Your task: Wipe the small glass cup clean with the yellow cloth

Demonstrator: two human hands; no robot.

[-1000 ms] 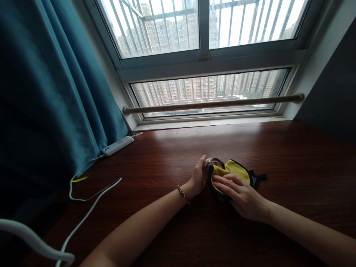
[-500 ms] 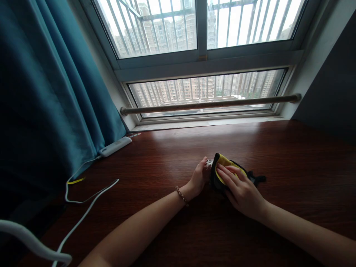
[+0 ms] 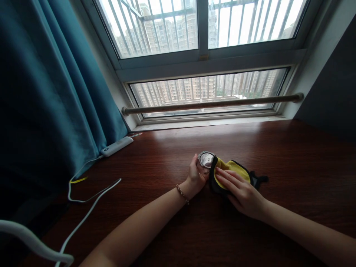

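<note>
At frame centre, the left hand (image 3: 195,175) grips a clear glass jar (image 3: 205,161); the right hand (image 3: 242,193) presses flat, fingers spread, on a yellow-and-black cloth (image 3: 233,167) against the jar.

High-rise home, likely a bedroom: dark wooden window ledge (image 3: 250,148), teal curtain (image 3: 50,92), barred window (image 3: 200,26) facing apartment towers, white power strip (image 3: 116,146) with trailing cable (image 3: 83,218).

Teal curtain (image 3: 41,92), white power strip (image 3: 116,146), cable (image 3: 91,200).
</note>
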